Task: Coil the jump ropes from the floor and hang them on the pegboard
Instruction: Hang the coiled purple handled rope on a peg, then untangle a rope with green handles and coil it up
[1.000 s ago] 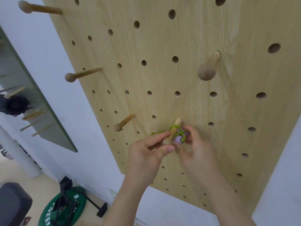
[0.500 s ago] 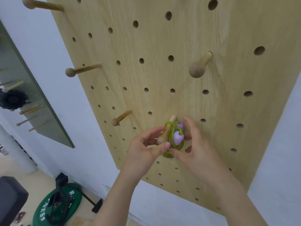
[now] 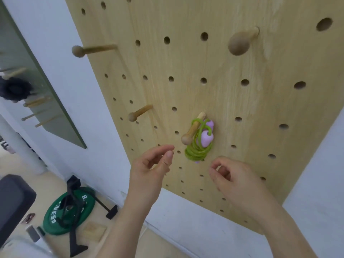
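A coiled green jump rope (image 3: 198,149) with lilac handles (image 3: 206,139) hangs from a wooden peg (image 3: 192,130) on the light wooden pegboard (image 3: 214,71). My left hand (image 3: 151,167) hovers below and left of the peg, fingers loosely curled, holding nothing. My right hand (image 3: 230,175) hangs below and right of the coil, fingers also loosely curled and empty. Neither hand touches the rope.
Other pegs stick out of the board: one at upper left (image 3: 93,50), one left of the rope (image 3: 139,112), a thick one at upper right (image 3: 241,42). A green weight plate (image 3: 54,218) and a black stand (image 3: 74,207) lie on the floor below left.
Both hands let go of the green rope and drew back downward from the peg. The coil now hangs on its own.
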{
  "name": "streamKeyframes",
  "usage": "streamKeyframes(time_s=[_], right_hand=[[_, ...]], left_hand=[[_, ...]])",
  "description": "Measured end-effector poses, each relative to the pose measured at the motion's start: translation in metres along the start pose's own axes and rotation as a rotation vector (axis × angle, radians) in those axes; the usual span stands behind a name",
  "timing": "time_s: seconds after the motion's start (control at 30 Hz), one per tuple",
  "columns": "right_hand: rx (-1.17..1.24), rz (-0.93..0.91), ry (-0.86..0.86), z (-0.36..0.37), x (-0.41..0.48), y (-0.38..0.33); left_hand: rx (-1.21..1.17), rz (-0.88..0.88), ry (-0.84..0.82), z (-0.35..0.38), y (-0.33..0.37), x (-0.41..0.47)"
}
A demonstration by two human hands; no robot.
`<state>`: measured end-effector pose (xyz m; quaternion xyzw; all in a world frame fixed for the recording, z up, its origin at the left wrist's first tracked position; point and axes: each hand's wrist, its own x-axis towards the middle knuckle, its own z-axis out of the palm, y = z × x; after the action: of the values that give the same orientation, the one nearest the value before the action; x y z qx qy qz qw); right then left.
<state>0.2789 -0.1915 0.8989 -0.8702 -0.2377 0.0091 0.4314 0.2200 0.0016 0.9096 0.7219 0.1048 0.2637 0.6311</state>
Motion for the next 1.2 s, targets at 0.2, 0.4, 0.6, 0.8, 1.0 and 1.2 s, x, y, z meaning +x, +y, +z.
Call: streamKeyframes(time_s=[0.2,0.4,0.6,0.8,1.0,1.2], right_hand=[[0.049,0.05,-0.292,0.05,-0.01,0.01],[-0.005,0.133,-0.636,0.133,-0.026,0.036],[-0.252,0.164,-0.944,0.24,-0.063,0.1],[-0.466,0.127,-1.122,0.368,-0.13,0.205],[-0.343,0.437,-1.12,0.496,-0.223,0.362],[-0.087,1.041,-0.906,0.59,-0.315,0.516]], left_hand=[[0.107,-0.11,-0.013,-0.023,-0.056,-0.046],[0.405,-0.284,-0.087,-0.059,-0.153,-0.113],[0.243,-0.674,-0.1,-0.093,-0.273,-0.199],[0.342,-0.905,-0.093,-0.108,-0.42,-0.303],[0.36,-1.107,-0.051,-0.098,-0.586,-0.395],[0.361,-1.278,-0.231,-0.061,-0.739,-0.477]])
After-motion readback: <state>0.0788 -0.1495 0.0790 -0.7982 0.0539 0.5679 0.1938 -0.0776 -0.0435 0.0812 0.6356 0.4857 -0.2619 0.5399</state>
